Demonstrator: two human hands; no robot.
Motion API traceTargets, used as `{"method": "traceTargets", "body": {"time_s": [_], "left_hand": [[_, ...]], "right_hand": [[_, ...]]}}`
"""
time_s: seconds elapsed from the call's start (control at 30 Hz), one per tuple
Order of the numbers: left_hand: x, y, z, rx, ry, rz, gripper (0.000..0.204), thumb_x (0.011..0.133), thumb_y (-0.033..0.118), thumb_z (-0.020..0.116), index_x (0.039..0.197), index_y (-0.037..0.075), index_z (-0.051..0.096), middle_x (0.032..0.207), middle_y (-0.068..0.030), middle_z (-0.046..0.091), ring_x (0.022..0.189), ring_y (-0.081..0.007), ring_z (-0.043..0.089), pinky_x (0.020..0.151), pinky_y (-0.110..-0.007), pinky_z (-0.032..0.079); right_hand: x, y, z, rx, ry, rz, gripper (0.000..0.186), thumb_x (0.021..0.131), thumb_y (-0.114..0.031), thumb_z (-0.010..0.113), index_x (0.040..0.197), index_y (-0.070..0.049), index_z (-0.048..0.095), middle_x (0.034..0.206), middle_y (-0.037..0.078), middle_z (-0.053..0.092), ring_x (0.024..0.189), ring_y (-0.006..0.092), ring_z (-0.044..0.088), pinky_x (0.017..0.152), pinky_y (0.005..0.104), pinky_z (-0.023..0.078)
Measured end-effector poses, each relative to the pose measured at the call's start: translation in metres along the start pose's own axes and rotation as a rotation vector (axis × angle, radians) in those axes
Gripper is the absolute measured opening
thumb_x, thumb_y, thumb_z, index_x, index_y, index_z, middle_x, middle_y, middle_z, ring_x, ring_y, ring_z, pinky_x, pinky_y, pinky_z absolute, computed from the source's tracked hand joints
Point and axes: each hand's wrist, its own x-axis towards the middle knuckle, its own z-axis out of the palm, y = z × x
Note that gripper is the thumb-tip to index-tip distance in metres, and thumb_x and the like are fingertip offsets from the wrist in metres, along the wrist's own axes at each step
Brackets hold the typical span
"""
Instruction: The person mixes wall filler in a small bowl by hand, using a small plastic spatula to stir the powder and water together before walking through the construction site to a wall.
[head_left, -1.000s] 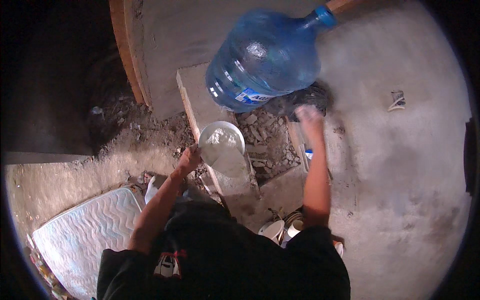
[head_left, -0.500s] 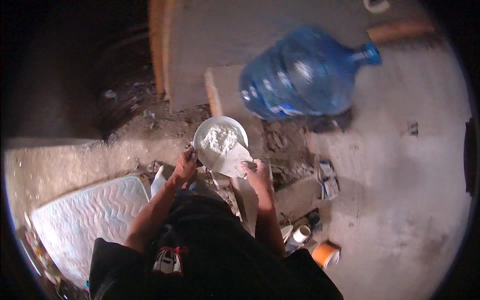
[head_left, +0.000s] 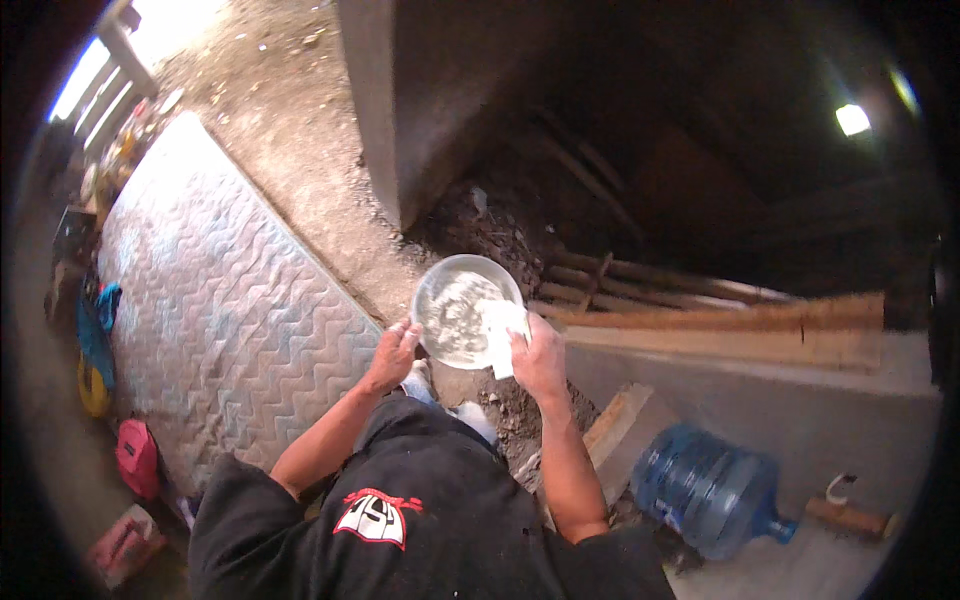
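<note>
A round pale bowl [head_left: 431, 350] holds a lumpy white powder or paste [head_left: 457, 312]; which of the two I cannot tell. My left hand [head_left: 396, 350] is closed on the bowl's left rim. In my right hand [head_left: 540, 358] is a flat white piece [head_left: 502, 335], like a card or scraper. It reaches over the right side of the bowl, and its lower end hides part of the rim. White dust coats my right fingers. Below the bowl, parts of my feet show.
A quilted mattress [head_left: 235, 330] lies on the dirt ground at left, with a pink bag [head_left: 137, 458] beside it. A concrete pillar [head_left: 372, 110] stands ahead. Wooden planks [head_left: 720, 335] run across the right, above a blue water jug [head_left: 705, 490] lying on its side.
My view has swung left: the jug has gone from upper right to lower right, and more mattress shows. Both hands keep hold of the bowl and the white piece, which now stands more upright.
</note>
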Motion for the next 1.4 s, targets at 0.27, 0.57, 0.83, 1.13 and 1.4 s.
{"method": "traceTargets", "body": {"time_s": [0.27,0.57,0.83,1.13,1.4], "left_hand": [[0.004,0.037,-0.117,-0.2,0.485,0.239,0.031,0.098,0.018,0.043,0.114,-0.006,0.054,0.096,-0.0105,0.065,0.084,-0.0152,0.061,0.076,-0.03,0.05],[0.075,0.11,-0.23,0.102,0.927,0.246,0.035,0.096,0.017,0.042,0.11,-0.011,0.056,0.094,-0.0151,0.066,0.079,-0.0185,0.062,0.069,-0.034,0.048],[0.195,0.195,-0.384,-0.282,0.937,0.328,0.032,0.097,0.016,0.041,0.113,-0.007,0.055,0.096,-0.0107,0.066,0.082,-0.0137,0.062,0.073,-0.029,0.051],[0.276,0.259,-0.533,-0.405,1.049,0.358,0.031,0.098,0.019,0.04,0.108,-0.007,0.054,0.096,-0.0128,0.063,0.082,-0.0172,0.063,0.072,-0.03,0.053],[0.403,0.294,-0.712,-0.163,1.135,0.338,0.036,0.097,0.02,0.039,0.109,-0.01,0.055,0.095,-0.0156,0.065,0.085,-0.0209,0.059,0.077,-0.032,0.046]], "right_hand": [[0.139,-0.117,0.127,-0.102,-0.067,-0.671,0.026,0.079,-0.013,0.062,0.103,-0.001,0.06,0.088,0.022,0.061,0.084,0.0395,0.06,0.075,0.0456,0.049],[0.286,-0.255,0.245,-0.069,-0.454,-0.828,0.03,0.076,-0.016,0.061,0.104,-0.003,0.061,0.091,0.022,0.062,0.079,0.0407,0.059,0.073,0.047,0.049],[0.461,-0.415,0.337,-0.237,-0.666,-0.675,0.036,0.074,-0.021,0.061,0.107,-0.006,0.064,0.096,0.022,0.065,0.088,0.0374,0.063,0.08,0.0436,0.052],[0.568,-0.541,0.424,-0.082,-0.704,-0.669,0.029,0.079,-0.016,0.06,0.105,-0.004,0.066,0.099,0.022,0.064,0.094,0.0369,0.063,0.082,0.0408,0.049],[0.694,-0.647,0.538,-0.052,-0.635,-0.839,0.026,0.073,-0.013,0.06,0.096,-0.003,0.065,0.09,0.021,0.064,0.088,0.0378,0.062,0.079,0.0439,0.049]]}}
